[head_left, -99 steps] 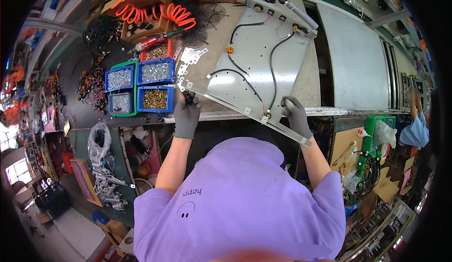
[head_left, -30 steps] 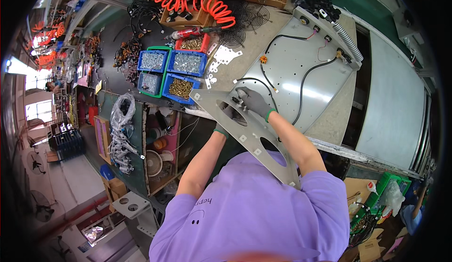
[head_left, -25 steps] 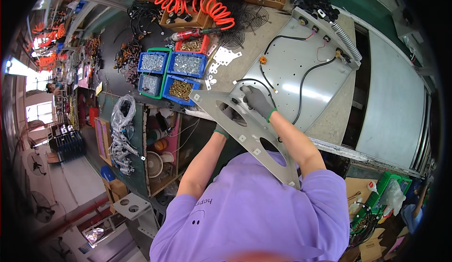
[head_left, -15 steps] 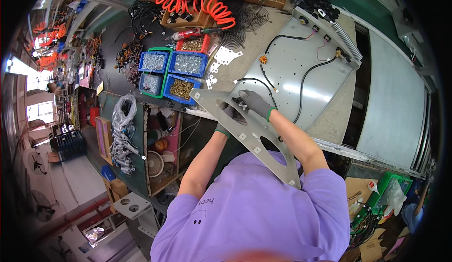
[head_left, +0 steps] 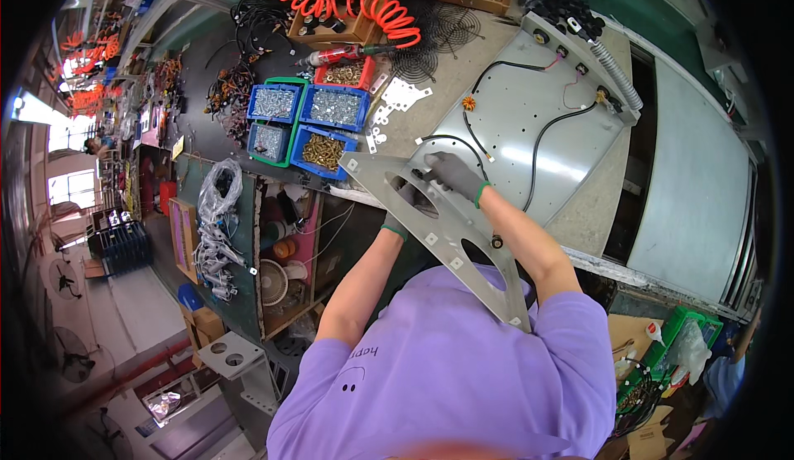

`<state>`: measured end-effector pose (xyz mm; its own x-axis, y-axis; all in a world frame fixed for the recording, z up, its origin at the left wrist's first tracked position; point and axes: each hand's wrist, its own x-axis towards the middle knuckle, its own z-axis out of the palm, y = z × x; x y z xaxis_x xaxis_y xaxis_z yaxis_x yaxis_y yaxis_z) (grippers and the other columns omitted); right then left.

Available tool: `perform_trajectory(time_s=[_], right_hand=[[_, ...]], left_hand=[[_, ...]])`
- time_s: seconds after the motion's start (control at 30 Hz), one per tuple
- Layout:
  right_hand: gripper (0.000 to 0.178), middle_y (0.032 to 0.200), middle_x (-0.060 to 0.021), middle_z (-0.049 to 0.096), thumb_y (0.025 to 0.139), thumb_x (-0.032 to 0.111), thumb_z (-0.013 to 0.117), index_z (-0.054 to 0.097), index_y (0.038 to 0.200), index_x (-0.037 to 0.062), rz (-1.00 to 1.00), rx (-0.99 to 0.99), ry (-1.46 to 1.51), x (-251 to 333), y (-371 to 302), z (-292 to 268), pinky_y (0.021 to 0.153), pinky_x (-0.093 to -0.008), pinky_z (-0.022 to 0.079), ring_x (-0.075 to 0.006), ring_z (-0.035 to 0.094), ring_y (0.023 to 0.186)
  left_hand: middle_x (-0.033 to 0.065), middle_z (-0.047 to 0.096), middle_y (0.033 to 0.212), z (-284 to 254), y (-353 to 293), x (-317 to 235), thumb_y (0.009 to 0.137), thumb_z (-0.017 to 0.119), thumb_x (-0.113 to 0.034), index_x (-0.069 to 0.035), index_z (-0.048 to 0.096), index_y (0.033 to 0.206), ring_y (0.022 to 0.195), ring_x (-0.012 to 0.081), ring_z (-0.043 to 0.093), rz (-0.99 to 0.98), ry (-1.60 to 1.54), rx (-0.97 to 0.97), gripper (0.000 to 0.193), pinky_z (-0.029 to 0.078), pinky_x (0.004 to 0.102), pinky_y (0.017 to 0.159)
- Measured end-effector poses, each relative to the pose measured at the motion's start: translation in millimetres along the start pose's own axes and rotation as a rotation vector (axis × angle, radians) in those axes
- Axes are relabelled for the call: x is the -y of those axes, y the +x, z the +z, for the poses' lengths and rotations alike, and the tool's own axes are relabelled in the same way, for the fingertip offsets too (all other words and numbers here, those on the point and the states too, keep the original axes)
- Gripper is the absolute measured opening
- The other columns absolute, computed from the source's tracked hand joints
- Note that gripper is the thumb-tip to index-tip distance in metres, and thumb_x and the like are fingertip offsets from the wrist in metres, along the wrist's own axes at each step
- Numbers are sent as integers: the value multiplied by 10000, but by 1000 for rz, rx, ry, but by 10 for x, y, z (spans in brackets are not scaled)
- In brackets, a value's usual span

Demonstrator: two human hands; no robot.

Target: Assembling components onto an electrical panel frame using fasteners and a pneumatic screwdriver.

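A grey triangular sheet-metal bracket (head_left: 444, 251) with large cutouts leans between my torso and the bench edge. My left hand (head_left: 411, 196), in a grey glove with a green cuff, grips it from beneath; part of the hand shows through the upper cutout. Above that cutout, my right hand (head_left: 452, 172), gloved alike, has its fingers pinched on a small black part (head_left: 418, 176) at the bracket's inner edge. The part's exact kind is hidden by the fingers. A small dark round fitting (head_left: 497, 242) sits on the bracket's right side.
Blue bins of screws (head_left: 324, 151) and a red bin (head_left: 345, 73) stand left of the bracket. A power screwdriver (head_left: 335, 54) lies behind them, below orange coiled hoses (head_left: 389, 20). A large metal panel (head_left: 529, 129) with black cables lies ahead on the right.
The view has shifted slightly. My right hand stays at the bracket's upper cutout, its fingers a little repositioned around the small black part. The bracket keeps its lean.
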<state>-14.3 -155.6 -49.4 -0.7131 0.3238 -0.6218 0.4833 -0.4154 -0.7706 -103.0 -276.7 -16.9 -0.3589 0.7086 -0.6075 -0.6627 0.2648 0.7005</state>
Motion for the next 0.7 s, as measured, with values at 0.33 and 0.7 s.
perform_trajectory(time_s=[0.33,0.7], right_hand=[[398,1120,-147,596,887,172,508,482,1277,96,-491,205,-477,-143,173,-97,840,-340,476,-261,602,952],[372,1129,-200,583,889,156,490,490,1251,73,-641,244,-595,-137,243,-88,897,-399,439,-354,559,1045]], left_hand=[[15,548,743,20,97,-7,952,425,-288,-96,556,997,637,108,554,-109,-187,136,237,500,224,540],[0,552,785,-125,179,111,960,371,-229,-103,562,947,664,104,542,-159,-281,38,229,478,237,561]])
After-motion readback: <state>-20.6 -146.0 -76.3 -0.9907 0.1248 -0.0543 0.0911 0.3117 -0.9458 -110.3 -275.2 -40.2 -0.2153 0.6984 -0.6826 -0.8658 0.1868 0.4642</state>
